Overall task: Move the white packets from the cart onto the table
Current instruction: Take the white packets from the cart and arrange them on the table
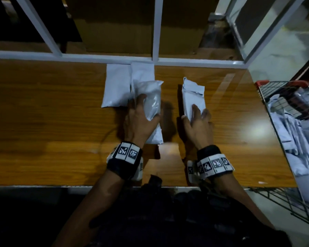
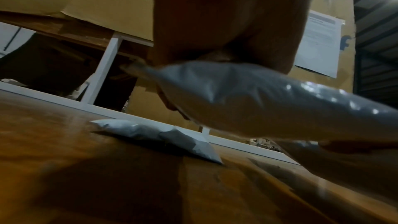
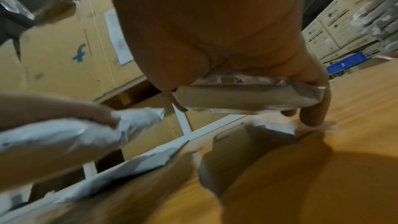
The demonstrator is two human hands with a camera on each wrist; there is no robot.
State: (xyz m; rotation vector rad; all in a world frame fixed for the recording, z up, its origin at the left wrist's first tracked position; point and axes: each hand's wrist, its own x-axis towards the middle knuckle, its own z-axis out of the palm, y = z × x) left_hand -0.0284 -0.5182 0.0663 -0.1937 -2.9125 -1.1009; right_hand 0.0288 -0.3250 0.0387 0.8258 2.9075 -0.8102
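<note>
Head view, nearest: both forearms with marker wristbands reach over the wooden table [image 1: 43, 107].
Head view, left hand: the left hand [image 1: 141, 120] grips a soft white packet [image 1: 151, 100] from above, fingers curled round it.
Head view, right hand: the right hand [image 1: 198, 123] holds a stiffer folded packet [image 1: 193, 93], thumb on one side and fingers on the other.
Head view, already placed: two flat packets [image 1: 121, 86] lie side by side at the far edge of the table, touching the white frame rail [image 1: 194, 62].
Head view, cart: the wire cart [image 1: 282, 97] stands at the right of the table, with many white packets [image 1: 296, 139] inside.
Left wrist view: the soft packet [image 2: 247, 98] hangs under the palm, above the table surface; the placed packets [image 2: 163, 135] lie beyond it.
Right wrist view: the folded packet [image 3: 243, 96] is pinched between thumb and fingers; one fingertip [image 3: 312, 118] seems to touch the wood.
Task state, as judgement: both packets are close to being put down; most of the work remains in the cart.
Risk one: the soft packet overlaps the placed ones, so lowering it may push them against the rail or stack them unevenly.
Risk two: the folded packet has a torn upper end, and a hard squeeze may open it more.
Risk three: the glossy film may slip if the grip loosens too early.
</note>
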